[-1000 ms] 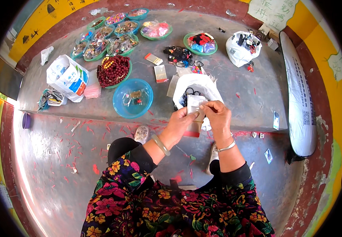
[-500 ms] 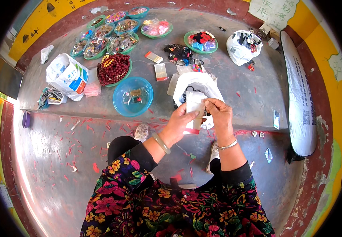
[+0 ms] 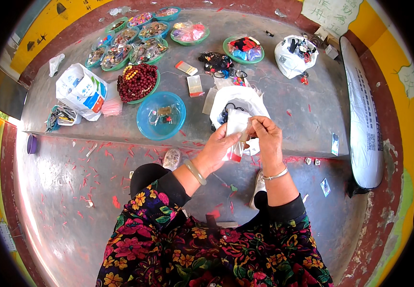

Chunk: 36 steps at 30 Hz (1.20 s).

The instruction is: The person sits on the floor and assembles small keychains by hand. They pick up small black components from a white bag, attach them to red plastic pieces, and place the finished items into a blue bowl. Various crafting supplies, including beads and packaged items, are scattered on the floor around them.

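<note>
Over the front edge of the raised grey platform, my left hand (image 3: 216, 149) grips a small clear plastic bag (image 3: 237, 125) with a red end pointing down. My right hand (image 3: 267, 137) is closed in a pinch at the bag's upper right edge, thumb and forefinger together. Whether one bag or a thin stack is held, I cannot tell. Just behind my hands stands an open white sack (image 3: 251, 99) with dark loops, apparently hair ties (image 3: 227, 111), inside. Two similar packs with red ends, one pack (image 3: 195, 86) nearer and another pack (image 3: 186, 68) farther back, lie beyond it.
Left of the sack sits a blue basin (image 3: 145, 126) with small packets inside, beside dark red beads (image 3: 138, 82). Several filled baskets are at the back left. A white bag of goods (image 3: 293, 67) stands back right. Red scraps litter the lower floor (image 3: 97, 182).
The plastic bag has shifted slightly and tilted between my hands, and its upper part looks more wrinkled. My right fingers have moved a little along its edge.
</note>
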Each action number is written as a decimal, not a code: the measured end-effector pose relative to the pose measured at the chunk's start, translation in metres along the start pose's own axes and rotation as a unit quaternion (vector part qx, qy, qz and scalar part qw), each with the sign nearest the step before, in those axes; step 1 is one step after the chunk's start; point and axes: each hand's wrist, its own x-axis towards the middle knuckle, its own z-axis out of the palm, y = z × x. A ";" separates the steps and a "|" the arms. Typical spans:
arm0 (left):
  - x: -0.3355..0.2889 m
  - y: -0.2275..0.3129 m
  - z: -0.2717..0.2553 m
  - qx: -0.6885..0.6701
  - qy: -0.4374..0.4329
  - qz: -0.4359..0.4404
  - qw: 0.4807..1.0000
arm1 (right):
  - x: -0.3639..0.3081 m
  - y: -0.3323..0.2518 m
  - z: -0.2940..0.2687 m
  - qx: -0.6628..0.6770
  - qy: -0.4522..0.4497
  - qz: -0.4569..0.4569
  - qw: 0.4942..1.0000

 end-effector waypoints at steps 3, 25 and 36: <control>0.000 0.000 -0.001 0.002 -0.006 -0.002 1.000 | 0.000 0.000 0.000 0.006 0.000 -0.009 1.000; -0.003 -0.001 -0.004 0.076 -0.034 -0.043 0.996 | 0.009 -0.008 -0.015 -0.004 0.069 -0.032 0.997; 0.002 0.002 -0.050 0.052 0.158 0.020 0.986 | 0.017 -0.015 -0.042 0.067 0.146 -0.033 0.986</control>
